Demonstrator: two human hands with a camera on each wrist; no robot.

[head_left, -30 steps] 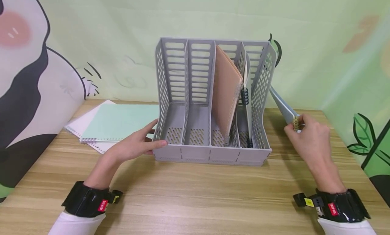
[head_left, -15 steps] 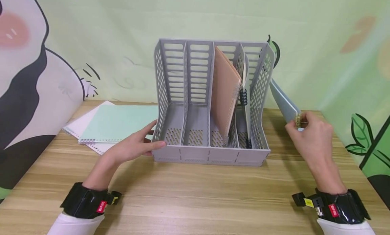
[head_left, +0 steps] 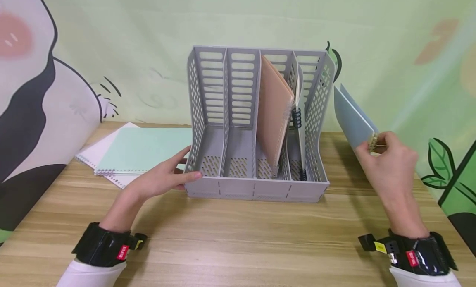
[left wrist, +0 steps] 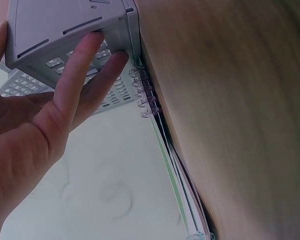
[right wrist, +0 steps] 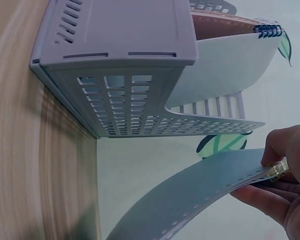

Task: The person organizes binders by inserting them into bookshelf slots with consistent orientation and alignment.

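My right hand (head_left: 394, 167) pinches a blue spiral notebook (head_left: 351, 117) at its coil corner. The notebook stands raised to the right of a grey file rack (head_left: 256, 190), tilted and apart from it. In the right wrist view, the blue notebook (right wrist: 205, 187) bends below the rack's perforated side. My left hand (head_left: 161, 177) rests on the rack's front left corner, thumb over the front rim, extended fingers (left wrist: 80, 70) against the side wall. Inside the rack, a peach spiral notebook (head_left: 273, 113) leans in the third compartment from the left. A pale notebook with black coils (head_left: 303, 146) stands in the rightmost compartment.
Left of the rack lie a mint green spiral notebook (head_left: 148, 148) and a white one (head_left: 96, 148) beneath it, partly behind the left hand. The wooden table (head_left: 238, 241) extends in front. A printed cloth backdrop (head_left: 148, 39) hangs behind the table.
My right hand has lifted the blue notebook higher and moved it slightly right, bringing more of its cover into view beside the rack. The left hand stays on the rack's corner.
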